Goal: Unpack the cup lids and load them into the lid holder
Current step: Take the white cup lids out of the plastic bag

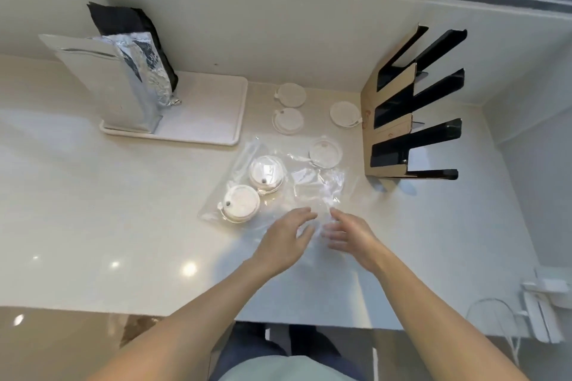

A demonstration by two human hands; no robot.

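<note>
A clear plastic bag [312,192] lies crumpled on the white counter, with two stacks of white cup lids [241,202] [266,173] inside its left part. Another lid [325,153] rests at the bag's far right edge. Three loose lids [291,94] [288,120] [344,113] lie farther back. The black and cardboard lid holder [411,108] stands at the right, its slots showing no lids. My left hand [286,241] and my right hand [348,233] hover over the bag's near end, fingers spread, holding nothing; the right one is blurred.
A white tray [210,111] at the back left carries a silver foil pouch [102,83] and a black pouch [130,25]. The wall and a window frame run along the back. A white wire rack [526,315] sits off the counter's right front corner.
</note>
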